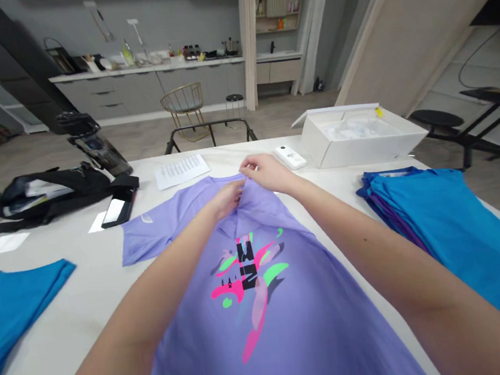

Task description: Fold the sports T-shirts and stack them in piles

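Both left hand and right hand pinch the lilac printed-fabric T-shirt near its neckline; even tension should limit creases.

Left lane: white tabletop is running between blue garment and purple shirt; black bag is closing the far end. Right lane: folded stack is flanking, right forearm crossing, clearance beneath apparently slight.
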Action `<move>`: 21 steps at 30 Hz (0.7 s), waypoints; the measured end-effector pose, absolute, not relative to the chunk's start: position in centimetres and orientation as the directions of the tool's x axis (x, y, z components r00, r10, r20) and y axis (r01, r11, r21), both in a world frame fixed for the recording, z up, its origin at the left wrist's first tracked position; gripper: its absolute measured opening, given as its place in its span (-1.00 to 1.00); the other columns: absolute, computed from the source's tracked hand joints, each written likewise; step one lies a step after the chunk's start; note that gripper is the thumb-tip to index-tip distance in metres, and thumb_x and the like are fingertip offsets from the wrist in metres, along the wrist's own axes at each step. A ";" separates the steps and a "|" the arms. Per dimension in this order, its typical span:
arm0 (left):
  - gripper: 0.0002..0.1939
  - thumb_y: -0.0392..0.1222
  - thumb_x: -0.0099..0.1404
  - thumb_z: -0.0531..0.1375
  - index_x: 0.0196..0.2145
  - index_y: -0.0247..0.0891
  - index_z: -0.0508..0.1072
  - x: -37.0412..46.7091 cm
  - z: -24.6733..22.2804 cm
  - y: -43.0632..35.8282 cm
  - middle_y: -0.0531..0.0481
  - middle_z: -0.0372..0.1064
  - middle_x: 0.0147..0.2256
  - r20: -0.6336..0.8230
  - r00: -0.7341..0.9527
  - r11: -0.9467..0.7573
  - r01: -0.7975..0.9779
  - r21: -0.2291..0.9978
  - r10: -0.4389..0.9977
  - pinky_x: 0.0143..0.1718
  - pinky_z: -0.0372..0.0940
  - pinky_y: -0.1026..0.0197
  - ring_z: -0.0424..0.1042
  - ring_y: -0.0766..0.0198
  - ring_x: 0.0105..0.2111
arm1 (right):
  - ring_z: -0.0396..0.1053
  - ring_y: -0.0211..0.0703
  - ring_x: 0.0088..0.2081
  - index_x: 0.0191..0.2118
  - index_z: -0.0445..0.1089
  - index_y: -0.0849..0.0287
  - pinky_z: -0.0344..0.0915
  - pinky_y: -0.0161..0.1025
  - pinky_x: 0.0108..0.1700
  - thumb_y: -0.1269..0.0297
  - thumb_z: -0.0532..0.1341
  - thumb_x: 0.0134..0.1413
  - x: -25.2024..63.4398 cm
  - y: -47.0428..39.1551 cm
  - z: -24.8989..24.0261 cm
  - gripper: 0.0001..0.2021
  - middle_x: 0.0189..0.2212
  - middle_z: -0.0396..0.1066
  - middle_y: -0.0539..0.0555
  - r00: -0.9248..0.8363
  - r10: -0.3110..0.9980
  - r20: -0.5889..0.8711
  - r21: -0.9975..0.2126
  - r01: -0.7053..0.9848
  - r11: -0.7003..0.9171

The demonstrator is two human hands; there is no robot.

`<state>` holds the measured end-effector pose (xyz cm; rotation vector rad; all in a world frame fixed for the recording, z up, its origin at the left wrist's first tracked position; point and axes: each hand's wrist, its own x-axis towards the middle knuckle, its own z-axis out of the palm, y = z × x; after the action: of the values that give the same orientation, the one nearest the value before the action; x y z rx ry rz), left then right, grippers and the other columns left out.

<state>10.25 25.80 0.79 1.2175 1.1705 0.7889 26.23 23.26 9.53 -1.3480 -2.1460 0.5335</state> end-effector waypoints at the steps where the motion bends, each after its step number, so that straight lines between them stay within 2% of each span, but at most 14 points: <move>1: -0.72 -0.09 0.30 0.24 -0.07 -0.24 0.44 9.6 0.5 25.0 -0.01 0.48 -0.38 -0.277 0.236 0.233 0.199 0.952 0.931 -0.24 0.36 0.21 0.48 0.22 -0.35 | 0.44 -0.11 -0.17 -0.04 0.53 0.19 0.31 -0.21 -0.05 0.35 0.13 0.31 26.9 24.6 8.2 -0.75 -0.21 0.53 0.12 -0.289 0.936 0.201 -0.553 0.755 0.352; 3: -0.57 -0.09 0.26 0.29 0.05 -0.24 0.41 8.6 -0.1 23.8 -0.05 0.53 -0.31 -0.258 0.151 0.173 0.425 0.889 0.954 -0.22 0.35 0.19 0.52 0.17 -0.30 | 0.43 -0.03 -0.04 0.15 0.47 0.15 0.31 -0.11 0.08 0.43 0.11 0.28 28.0 27.0 5.4 -0.62 -0.01 0.48 0.21 -0.243 0.965 0.100 -0.455 0.851 0.261; 5: -0.54 -0.07 0.28 0.28 0.10 -0.26 0.41 8.0 -0.7 23.1 -0.15 0.57 -0.21 -0.161 0.108 0.053 0.648 0.760 0.981 -0.13 0.35 0.15 0.55 0.08 -0.18 | 0.31 0.12 0.17 0.26 0.39 0.00 0.27 0.10 0.18 0.33 0.09 0.33 28.5 28.6 2.9 -0.56 0.20 0.33 0.25 -0.225 0.974 0.026 -0.350 0.911 0.220; 8: -0.67 -0.04 0.33 0.19 -0.05 -0.27 0.51 7.3 -1.3 22.9 -0.28 0.59 -0.12 -0.126 0.143 -0.052 0.836 0.547 0.982 -0.06 0.34 0.09 0.55 -0.03 -0.05 | 0.07 0.24 0.34 0.30 0.33 -0.14 0.14 0.38 0.24 0.22 0.01 0.39 28.3 29.8 0.5 -0.55 0.37 0.13 0.20 -0.230 0.972 -0.040 -0.234 0.948 0.214; 11: -0.78 -0.06 0.30 0.19 -0.24 -0.21 0.55 6.6 -1.5 23.0 -0.24 0.61 -0.19 -0.185 0.134 -0.038 0.895 0.445 0.974 -0.15 0.36 0.10 0.58 -0.05 -0.09 | -0.03 0.22 0.38 0.28 0.35 -0.10 0.08 0.42 0.25 0.29 -0.01 0.37 27.8 30.4 -0.5 -0.54 0.42 0.05 0.19 -0.226 0.972 -0.060 -0.162 0.963 0.214; 13: -0.83 -0.10 0.30 0.17 -0.33 -0.18 0.53 6.2 -1.4 22.9 -0.19 0.61 -0.25 -0.213 0.143 -0.036 0.899 0.437 0.967 -0.19 0.36 0.12 0.59 -0.02 -0.13 | -0.01 0.22 0.36 0.22 0.40 -0.03 0.11 0.36 0.24 0.29 0.01 0.35 27.8 30.7 -0.7 -0.58 0.39 0.09 0.22 -0.222 0.975 -0.034 -0.136 0.967 0.215; 15: -0.81 -0.13 0.35 0.11 -0.33 -0.19 0.51 5.9 -1.1 22.6 -0.18 0.61 -0.25 -0.192 0.152 -0.046 0.883 0.467 0.969 -0.18 0.35 0.13 0.58 0.01 -0.13 | 0.07 0.22 0.31 0.14 0.45 0.04 0.15 0.29 0.23 0.26 0.03 0.35 27.9 31.0 -0.7 -0.63 0.33 0.17 0.27 -0.221 0.975 0.006 -0.124 0.968 0.220; 18: -0.75 -0.12 0.46 0.01 -0.18 -0.21 0.47 5.8 -0.6 22.0 -0.18 0.59 -0.21 -0.037 0.117 -0.076 0.826 0.559 0.992 -0.15 0.33 0.12 0.55 0.05 -0.15 | 0.16 0.23 0.23 0.06 0.47 0.15 0.19 0.25 0.20 0.24 0.02 0.35 28.1 31.4 -0.3 -0.65 0.23 0.27 0.34 -0.163 0.985 0.063 -0.135 0.976 0.170; 21: -0.77 -0.08 0.48 0.04 -0.10 -0.18 0.44 5.5 0.4 22.6 -0.08 0.55 -0.30 0.113 0.072 -0.128 0.761 0.636 0.991 -0.15 0.30 0.15 0.53 0.11 -0.23 | 0.22 0.25 0.19 0.06 0.44 0.21 0.21 0.25 0.18 0.25 0.01 0.34 28.0 31.9 0.7 -0.65 0.17 0.30 0.38 -0.067 0.992 0.109 -0.165 0.983 0.084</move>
<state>5.52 22.63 0.38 1.9451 1.7351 0.7509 28.01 31.88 0.66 -2.0029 -2.1620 0.0704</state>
